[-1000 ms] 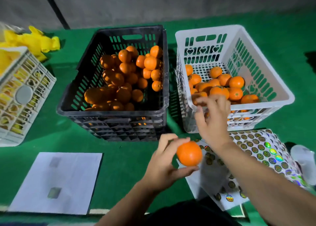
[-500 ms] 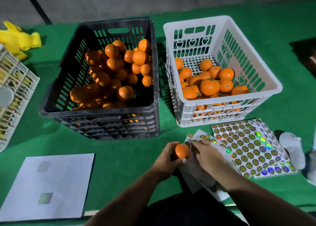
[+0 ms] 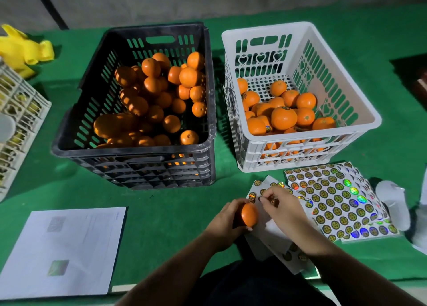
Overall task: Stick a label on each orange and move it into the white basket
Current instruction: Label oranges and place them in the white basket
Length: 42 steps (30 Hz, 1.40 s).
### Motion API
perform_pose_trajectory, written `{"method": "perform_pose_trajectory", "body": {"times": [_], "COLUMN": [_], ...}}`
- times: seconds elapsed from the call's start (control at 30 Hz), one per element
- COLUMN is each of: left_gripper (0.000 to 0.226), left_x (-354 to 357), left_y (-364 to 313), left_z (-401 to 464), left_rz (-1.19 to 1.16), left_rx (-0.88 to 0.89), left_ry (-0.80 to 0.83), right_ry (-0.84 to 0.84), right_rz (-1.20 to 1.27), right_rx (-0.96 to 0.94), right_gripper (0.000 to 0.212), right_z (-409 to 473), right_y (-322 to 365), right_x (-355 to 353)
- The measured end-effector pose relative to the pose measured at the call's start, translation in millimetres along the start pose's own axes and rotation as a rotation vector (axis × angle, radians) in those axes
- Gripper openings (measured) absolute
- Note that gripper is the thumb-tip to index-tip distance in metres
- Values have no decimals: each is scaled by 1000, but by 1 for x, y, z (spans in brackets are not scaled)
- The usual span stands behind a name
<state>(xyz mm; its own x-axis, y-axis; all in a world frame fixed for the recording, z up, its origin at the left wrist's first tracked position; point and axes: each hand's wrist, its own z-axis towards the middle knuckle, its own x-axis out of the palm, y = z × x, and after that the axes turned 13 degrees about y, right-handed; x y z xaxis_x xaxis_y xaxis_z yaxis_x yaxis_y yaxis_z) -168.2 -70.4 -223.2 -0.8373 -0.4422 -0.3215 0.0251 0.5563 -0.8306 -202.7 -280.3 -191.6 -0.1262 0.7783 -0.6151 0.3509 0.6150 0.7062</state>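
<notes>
The left hand (image 3: 227, 221) has its grip wrapped round 1 orange (image 3: 249, 214) low over the desk (image 3: 175, 213), just in front of the white basket (image 3: 360, 111). The right hand (image 3: 280, 205) pinches at a label on the sticker sheet (image 3: 265, 241) beside it. The orange looks firm, light and smooth-skinned, best cupped round its middle; the label is thin and floppy, best lifted by its edge.

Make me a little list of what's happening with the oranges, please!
left hand: holds one orange
right hand: fingertips pinching at a sticker sheet
black crate: heaped with oranges
white basket: partly filled with oranges, some showing labels
full sticker sheets: in front of the white basket
surface: green cloth
</notes>
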Motion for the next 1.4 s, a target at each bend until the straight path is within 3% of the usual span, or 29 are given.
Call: {"method": "perform_pose_trajectory", "body": {"times": [0.07,0.13,0.4,0.53,0.83,0.97,1.1,1.17,1.4], "left_gripper": [77,77,73,71,70,68,65,68,73], "left_x": [1,1,1,1,-4,-10,-27,-32,-31], "left_y": [0,0,-1,-1,-8,-22,-67,-83,-96], "left_z": [0,0,1,1,-1,-7,-17,-23,-43], "left_rz": [28,45,45,47,31,-105,-195,-194,-152], "left_rx": [3,9,49,45,52,152,247,283,278], "left_ry": [-1,-6,-8,-4,24,-104,-157,-187,-285], "right_ry": [125,254,278,260,328,335,283,293,322], "right_rz": [250,334,-58,-219,-20,288,758,1020,1138], "right_rx": [35,32,32,130,149,132,10,-62,-109], "right_gripper": [8,12,11,26,28,20,39,37,46], "right_z": [-2,-5,-9,-9,0,-4,-22,-26,-38], "right_y": [5,9,16,15,16,33,65,76,95], "right_x": [0,1,13,10,11,-2,-12,-16,-29]}}
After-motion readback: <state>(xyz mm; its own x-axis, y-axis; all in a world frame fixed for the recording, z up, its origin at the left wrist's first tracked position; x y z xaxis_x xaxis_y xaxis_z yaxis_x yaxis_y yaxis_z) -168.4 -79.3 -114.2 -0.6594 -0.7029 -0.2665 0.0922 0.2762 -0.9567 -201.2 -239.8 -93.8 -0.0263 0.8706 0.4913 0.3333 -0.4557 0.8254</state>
